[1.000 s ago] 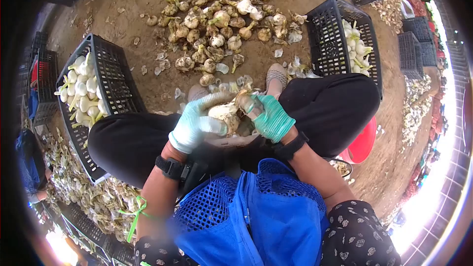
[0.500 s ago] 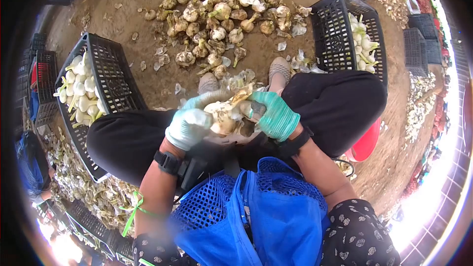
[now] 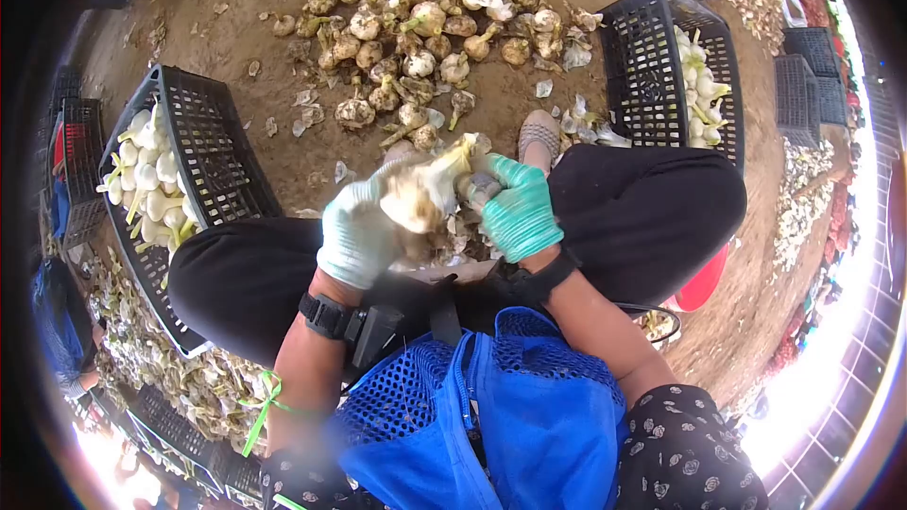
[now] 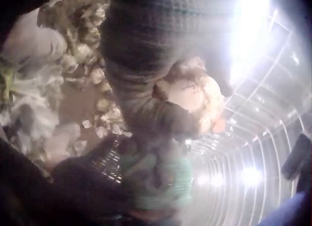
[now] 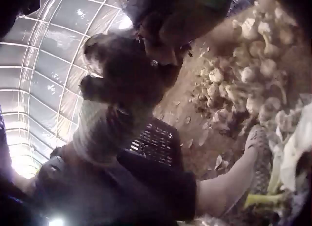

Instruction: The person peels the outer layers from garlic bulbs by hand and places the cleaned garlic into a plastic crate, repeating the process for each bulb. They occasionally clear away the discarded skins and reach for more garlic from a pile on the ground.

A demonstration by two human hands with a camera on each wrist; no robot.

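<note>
In the head view a garlic bulb (image 3: 411, 203), pale with loose papery skin and a stem pointing up to the right, is between the two gloved hands over the lap. My left hand (image 3: 353, 236), in a whitish-green knit glove, grips the bulb from the left side. At the stem side, my right hand (image 3: 520, 212) in a green glove has its fingers curled, pinching the outer skin. The left wrist view shows the bulb's whitish underside poking out of the glove, with the right hand's green glove (image 4: 163, 184) below.
A heap of unpeeled garlic bulbs (image 3: 416, 38) lies on the dirt floor ahead. Black crates with clean white garlic stand at the left (image 3: 213, 146) and right (image 3: 642, 76). Loose skins litter the lap and ground, and a red object (image 3: 704, 279) shows beside the right thigh.
The right hand has moved slightly, and the left hand has turned the bulb so its stem points up to the right. The pale bulb is now more exposed.
</note>
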